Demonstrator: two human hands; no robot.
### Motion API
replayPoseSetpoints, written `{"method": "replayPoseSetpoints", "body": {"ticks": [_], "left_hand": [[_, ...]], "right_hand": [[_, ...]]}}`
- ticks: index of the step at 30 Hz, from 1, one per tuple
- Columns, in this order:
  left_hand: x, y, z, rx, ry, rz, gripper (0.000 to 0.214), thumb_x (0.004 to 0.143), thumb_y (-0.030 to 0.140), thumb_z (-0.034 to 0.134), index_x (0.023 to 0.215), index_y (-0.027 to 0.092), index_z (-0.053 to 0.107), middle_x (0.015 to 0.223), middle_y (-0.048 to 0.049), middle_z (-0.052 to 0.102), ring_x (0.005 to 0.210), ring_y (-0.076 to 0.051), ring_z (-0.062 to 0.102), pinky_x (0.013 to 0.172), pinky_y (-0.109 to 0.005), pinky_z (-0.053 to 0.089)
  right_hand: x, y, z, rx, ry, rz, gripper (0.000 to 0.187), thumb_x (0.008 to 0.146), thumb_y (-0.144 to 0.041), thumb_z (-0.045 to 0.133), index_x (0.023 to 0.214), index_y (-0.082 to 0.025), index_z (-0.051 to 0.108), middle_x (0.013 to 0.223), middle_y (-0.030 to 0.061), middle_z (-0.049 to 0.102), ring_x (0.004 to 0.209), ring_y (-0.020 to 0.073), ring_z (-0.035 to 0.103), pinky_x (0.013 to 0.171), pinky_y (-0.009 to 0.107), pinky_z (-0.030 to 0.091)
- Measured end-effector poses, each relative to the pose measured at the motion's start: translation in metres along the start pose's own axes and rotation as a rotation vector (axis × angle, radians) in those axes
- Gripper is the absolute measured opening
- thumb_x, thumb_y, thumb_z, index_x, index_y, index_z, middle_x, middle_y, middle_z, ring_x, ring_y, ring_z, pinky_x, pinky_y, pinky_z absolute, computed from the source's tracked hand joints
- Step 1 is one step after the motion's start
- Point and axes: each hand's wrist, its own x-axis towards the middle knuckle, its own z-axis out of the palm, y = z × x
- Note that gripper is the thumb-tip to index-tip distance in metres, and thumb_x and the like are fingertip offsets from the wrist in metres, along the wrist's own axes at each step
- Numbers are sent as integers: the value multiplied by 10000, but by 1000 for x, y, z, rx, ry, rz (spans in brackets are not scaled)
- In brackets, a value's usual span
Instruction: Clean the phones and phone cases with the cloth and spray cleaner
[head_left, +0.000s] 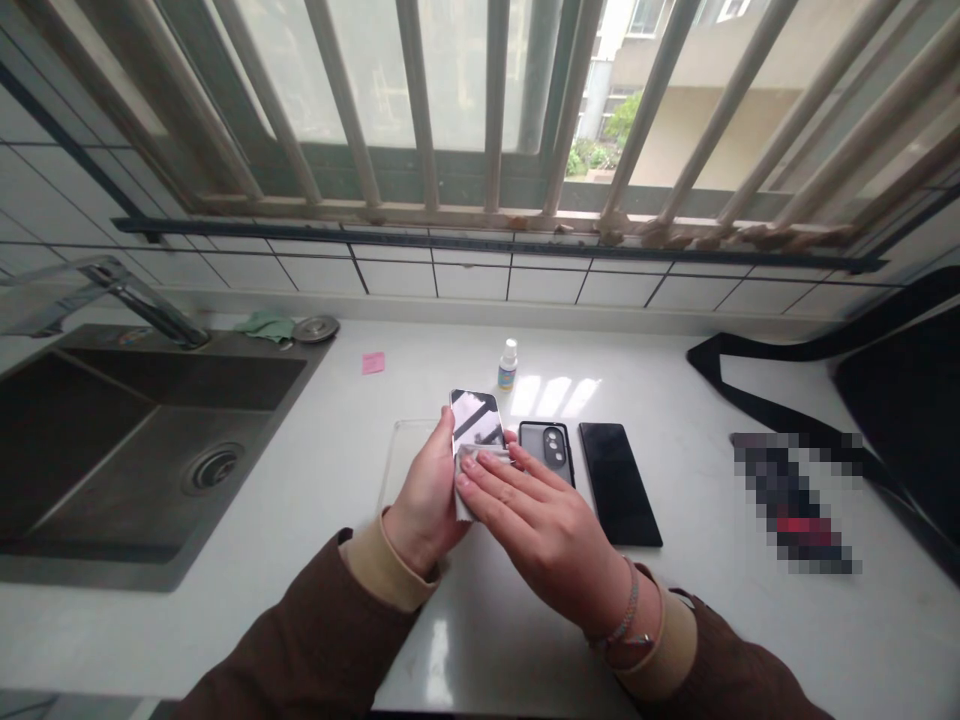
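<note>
My left hand (427, 495) grips a phone (475, 418) by its lower end, its glossy face up and reflecting the window. My right hand (536, 525) lies over the phone's lower part, fingers together, pressing a small grey cloth (469, 470) against it. Right beside them on the white counter lie a dark phone case (549, 446) with its camera cut-out showing and a second black phone (618, 482), face up. A small white bottle (508, 364) with a blue label stands just behind. A clear flat tray or film (401, 455) lies under my left hand.
A dark steel sink (112, 450) with a tap (112, 285) fills the left. A green rag (266, 325) and a drain plug (315, 327) sit at its back edge. A pink note (373, 362) lies on the counter. A black bag with a strap (862, 400) occupies the right.
</note>
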Motion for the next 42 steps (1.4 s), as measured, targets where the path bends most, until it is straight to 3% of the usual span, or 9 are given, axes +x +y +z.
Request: {"method": "replayPoseSetpoints", "body": {"ticks": [5,8,12,17,21,25,30,36,42], "left_hand": [[-1,4,-4,-11,21,-68,789,1110,662,312,999,26,765,778,-184,773,685,-232,774,708,-317,653],[1,3,-5,-15,17,-19,757,1115,643,331,1052,32,774,847,-190,798,732,-240,788,772,-343,665],[2,-2,-5,11,-54,80,678,1120,616,372,1137,69,772,985,-204,825,871,-277,821,880,-393,667],[3,-10,-6,89,-115,207,560,1126,596,417,1371,183,706,1127,-143,829,1045,-273,815,1030,-434,623],[7,-18,-10,116,-177,173,545,1113,598,477,1385,199,730,1327,-129,791,1342,-262,700,1232,-394,471],[10,-23,-13,199,-261,181,532,1109,578,509,1427,214,730,1488,-117,720,1531,-271,541,1334,-406,316],[10,-21,-12,252,-288,228,491,1104,541,544,1453,247,725,1597,-82,639,1593,-274,462,1357,-411,262],[11,-18,-12,290,-274,268,454,1101,510,567,1453,272,727,1606,-63,628,1614,-283,427,1381,-449,201],[11,-16,-10,242,-285,307,444,1095,464,601,1477,262,703,1576,-80,659,1558,-274,510,1359,-423,273]], "right_hand": [[1,-1,5,33,17,-64,365,1081,-262,661,1412,-114,698,1497,91,710,1431,248,658,1355,466,371],[3,-2,4,59,-20,-22,514,1084,-472,651,1441,-104,680,1490,108,713,1433,268,656,1367,492,333],[3,-1,0,82,-138,90,752,1055,-648,600,1569,-100,573,1612,137,598,1546,317,533,1386,581,240],[2,2,-2,58,-251,193,782,1093,-647,493,1683,-139,426,1753,114,387,1648,336,356,1392,620,133],[2,5,-1,17,-260,280,812,1103,-637,468,1727,-136,328,1778,125,327,1668,360,298,1364,671,208],[1,8,1,-20,-226,381,812,1099,-612,497,1717,-104,351,1785,198,280,1673,388,273,1327,689,297],[1,10,1,-33,-225,446,765,1102,-544,529,1712,-110,371,1789,207,274,1676,386,262,1327,670,311],[2,10,0,-95,-244,503,722,1135,-538,429,1706,-99,374,1781,200,287,1672,371,281,1320,688,311],[1,13,3,-78,-219,504,736,1123,-514,484,1672,-30,407,1740,246,358,1650,366,339,1314,666,350]]}}
